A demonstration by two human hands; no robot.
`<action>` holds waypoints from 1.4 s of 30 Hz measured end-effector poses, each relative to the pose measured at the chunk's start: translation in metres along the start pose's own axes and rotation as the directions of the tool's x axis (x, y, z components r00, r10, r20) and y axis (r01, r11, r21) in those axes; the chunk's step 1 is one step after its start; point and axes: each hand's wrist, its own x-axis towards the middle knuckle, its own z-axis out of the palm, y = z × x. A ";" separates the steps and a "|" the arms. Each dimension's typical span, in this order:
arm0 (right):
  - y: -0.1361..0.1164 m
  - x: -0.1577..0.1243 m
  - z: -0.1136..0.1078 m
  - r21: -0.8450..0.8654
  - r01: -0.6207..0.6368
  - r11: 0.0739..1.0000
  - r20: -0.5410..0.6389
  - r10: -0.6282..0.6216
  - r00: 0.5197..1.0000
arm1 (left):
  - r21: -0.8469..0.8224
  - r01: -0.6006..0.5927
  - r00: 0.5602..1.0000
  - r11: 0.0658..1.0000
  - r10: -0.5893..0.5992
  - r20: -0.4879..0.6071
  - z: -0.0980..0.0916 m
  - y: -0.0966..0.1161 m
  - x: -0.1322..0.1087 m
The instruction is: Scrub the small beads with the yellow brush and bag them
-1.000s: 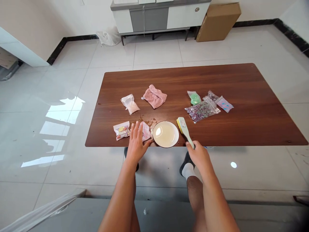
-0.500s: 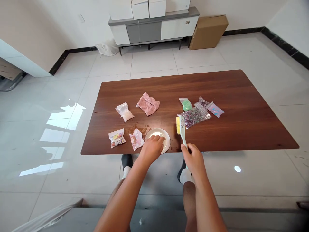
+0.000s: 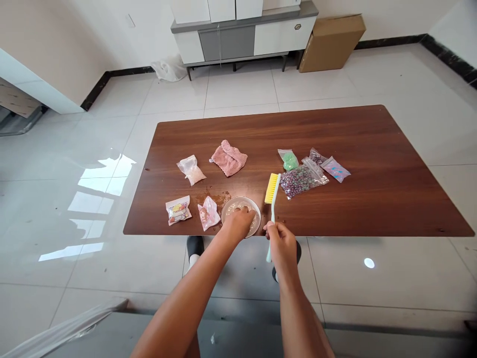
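Observation:
My right hand (image 3: 282, 243) is closed around the pale green handle of a scrubbing brush (image 3: 273, 199). The brush stands upright, its yellow bristles facing left. My left hand (image 3: 239, 221) reaches into a round white bowl (image 3: 258, 224) at the table's front edge. Its fingers are bent down in the bowl, with the tips hidden; whatever they hold, if anything, cannot be made out. Clear, shiny liquid seems to be in the bowl. Just left of it lies a pink cartoon packet (image 3: 209, 214), and beyond that a white cartoon packet (image 3: 178, 211).
On the brown table (image 3: 365, 199) are a pink cloth (image 3: 229, 159) and a bag of pale grains (image 3: 192, 170). To the right lie a bag of green material (image 3: 289, 160), a bag of dark beads (image 3: 302, 180) and a pink-blue packet (image 3: 336, 169). Wet spots mark the wood behind the bowl.
My right hand has moved left, toward the bowl, and the brush has turned so more of its bristles show. My left hand remains in the bowl, its fingers lower. The view has shifted slightly.

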 end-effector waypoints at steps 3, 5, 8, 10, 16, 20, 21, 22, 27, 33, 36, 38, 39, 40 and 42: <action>-0.005 -0.010 0.004 0.055 0.013 0.998 0.032 -0.014 0.999 | 0.019 -0.026 1.000 1.000 0.025 0.008 0.000 -0.001 0.005; -0.004 -0.013 -0.001 0.060 0.013 0.998 0.038 -0.015 0.999 | 0.025 -0.039 0.999 0.999 0.039 0.000 0.001 -0.002 0.006; -0.001 -0.013 -0.009 0.038 0.001 0.999 0.034 -0.003 0.999 | 0.021 -0.056 0.998 0.998 0.056 -0.017 0.000 -0.005 0.003; 0.001 -0.011 -0.011 0.023 -0.008 1.000 0.027 0.007 1.000 | 0.014 -0.068 0.997 0.998 0.069 -0.036 -0.004 -0.008 -0.001; 0.005 -0.010 -0.005 0.016 0.004 1.000 0.068 -0.005 0.998 | 0.014 -0.079 0.987 0.997 0.080 -0.137 -0.020 -0.014 -0.015; 0.006 -0.011 -0.007 0.009 0.022 1.000 0.082 -0.022 0.996 | 0.009 -0.129 0.980 0.992 0.129 -0.153 -0.015 -0.012 -0.023; 0.006 -0.011 -0.008 0.008 0.026 1.000 0.083 -0.026 0.996 | 0.008 -0.143 0.977 0.990 0.143 -0.156 -0.013 -0.012 -0.025; 0.007 -0.012 -0.009 0.006 0.029 1.000 0.084 -0.029 0.996 | 0.011 -0.158 0.974 0.987 0.158 -0.161 -0.010 -0.011 -0.026; 0.007 -0.012 -0.011 -0.005 0.030 1.000 0.061 -0.030 0.998 | 0.100 -0.208 0.966 0.973 0.220 -0.135 0.001 -0.010 -0.031; 0.005 -0.011 -0.009 -0.014 0.027 1.000 0.054 -0.026 0.998 | 0.115 -0.243 0.960 0.963 0.256 -0.115 0.007 -0.009 -0.030; 0.003 -0.011 -0.007 -0.017 0.031 0.999 0.060 -0.030 0.998 | 0.112 -0.264 0.955 0.958 0.276 -0.106 0.009 -0.010 -0.029; 0.003 -0.011 -0.006 -0.017 0.033 0.999 0.064 -0.031 0.997 | 0.109 -0.276 0.953 0.955 0.287 -0.098 0.009 -0.010 -0.028; 0.003 -0.010 -0.005 -0.016 0.033 0.999 0.066 -0.032 0.997 | 0.107 -0.280 0.952 0.954 0.290 -0.094 0.010 -0.010 -0.028; 0.003 -0.010 -0.005 -0.015 0.034 0.999 0.067 -0.033 0.997 | 0.106 -0.281 0.952 0.954 0.291 -0.090 0.010 -0.011 -0.027; 0.004 -0.011 -0.005 -0.013 0.034 0.999 0.070 -0.033 0.997 | 0.103 -0.283 0.953 0.954 0.291 -0.080 0.011 -0.011 -0.027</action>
